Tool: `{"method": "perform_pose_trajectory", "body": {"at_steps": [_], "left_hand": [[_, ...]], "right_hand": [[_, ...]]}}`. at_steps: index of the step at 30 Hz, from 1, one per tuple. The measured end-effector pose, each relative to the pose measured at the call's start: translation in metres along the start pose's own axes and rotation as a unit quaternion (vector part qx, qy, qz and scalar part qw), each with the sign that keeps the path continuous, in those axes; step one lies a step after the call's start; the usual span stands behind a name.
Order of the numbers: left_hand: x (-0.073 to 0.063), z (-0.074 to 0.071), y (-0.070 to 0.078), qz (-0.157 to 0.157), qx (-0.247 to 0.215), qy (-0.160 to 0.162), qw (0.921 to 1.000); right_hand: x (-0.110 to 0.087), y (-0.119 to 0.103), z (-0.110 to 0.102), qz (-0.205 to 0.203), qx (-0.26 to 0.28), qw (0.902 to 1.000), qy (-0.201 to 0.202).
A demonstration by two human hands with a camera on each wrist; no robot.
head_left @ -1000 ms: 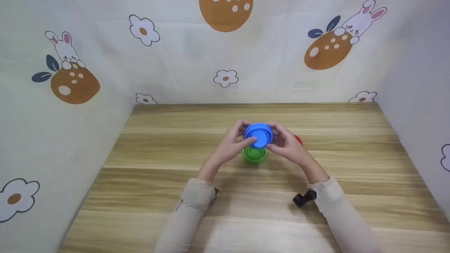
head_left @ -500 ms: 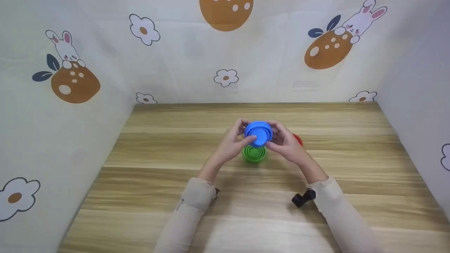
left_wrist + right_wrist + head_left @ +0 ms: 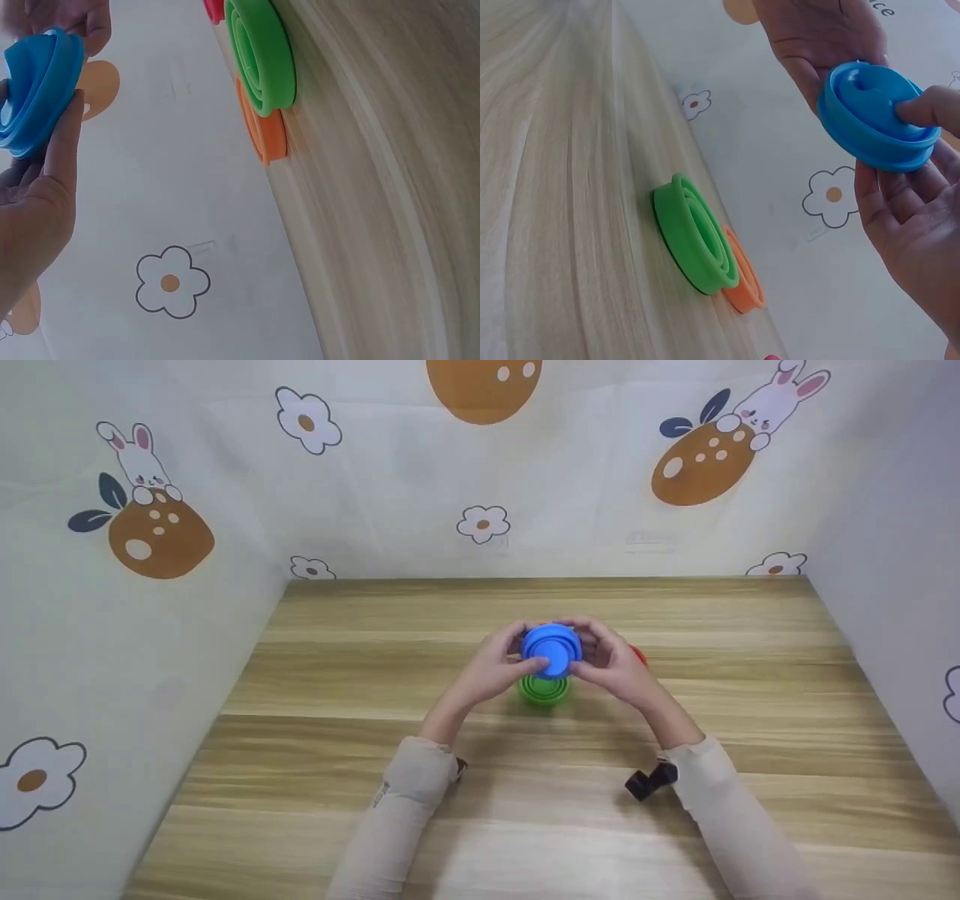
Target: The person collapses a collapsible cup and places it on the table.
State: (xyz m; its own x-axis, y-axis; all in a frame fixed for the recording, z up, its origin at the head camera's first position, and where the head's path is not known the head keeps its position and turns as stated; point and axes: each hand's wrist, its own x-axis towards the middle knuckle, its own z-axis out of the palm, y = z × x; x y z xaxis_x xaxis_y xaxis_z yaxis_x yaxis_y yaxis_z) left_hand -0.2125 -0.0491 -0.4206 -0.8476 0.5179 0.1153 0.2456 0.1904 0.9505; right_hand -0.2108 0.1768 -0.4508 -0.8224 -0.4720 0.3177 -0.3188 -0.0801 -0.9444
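A blue collapsible cup (image 3: 553, 639), folded into rings, is held above the table between both hands. My left hand (image 3: 491, 667) grips its left side, with the thumb on the inner disc and the fingers behind the rim. From the right, my right hand (image 3: 616, 666) holds the rim, thumb at the lower right edge. In the right wrist view, the blue cup (image 3: 877, 142) looks tilted, its inner rings partly pushed in. A green ringed cup (image 3: 544, 690) lies collapsed on the table just below it. An orange one (image 3: 264, 133) sits behind the green one.
A red ringed piece (image 3: 640, 654) lies on the table behind the right hand, mostly hidden. The wooden table (image 3: 337, 780) meets printed cloth walls at the back and sides. Black wrist cameras (image 3: 651, 781) hang under the sleeves, close to the tabletop.
Both hands and the blue cup rise slightly, then dip back a little, covering a bit more of the green cup. The grip stays almost the same.
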Motion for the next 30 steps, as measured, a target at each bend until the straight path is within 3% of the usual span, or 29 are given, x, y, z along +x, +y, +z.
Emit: {"method": "perform_pose_trajectory", "body": {"at_steps": [8, 14, 30], "left_hand": [[0.000, 0.000, -0.002, 0.001, -0.037, 0.028, 0.9989], [0.000, 0.003, -0.003, -0.001, -0.044, 0.043, 0.9981], [0.002, 0.009, 0.001, 0.005, 0.020, 0.086, 0.9961]], "right_hand": [[-0.001, -0.003, 0.002, 0.044, 0.009, 0.9990, 0.005], [0.001, -0.003, 0.005, 0.050, -0.007, 0.9985, 0.020], [0.007, -0.005, 0.016, 0.039, -0.050, 0.9934, 0.095]]}}
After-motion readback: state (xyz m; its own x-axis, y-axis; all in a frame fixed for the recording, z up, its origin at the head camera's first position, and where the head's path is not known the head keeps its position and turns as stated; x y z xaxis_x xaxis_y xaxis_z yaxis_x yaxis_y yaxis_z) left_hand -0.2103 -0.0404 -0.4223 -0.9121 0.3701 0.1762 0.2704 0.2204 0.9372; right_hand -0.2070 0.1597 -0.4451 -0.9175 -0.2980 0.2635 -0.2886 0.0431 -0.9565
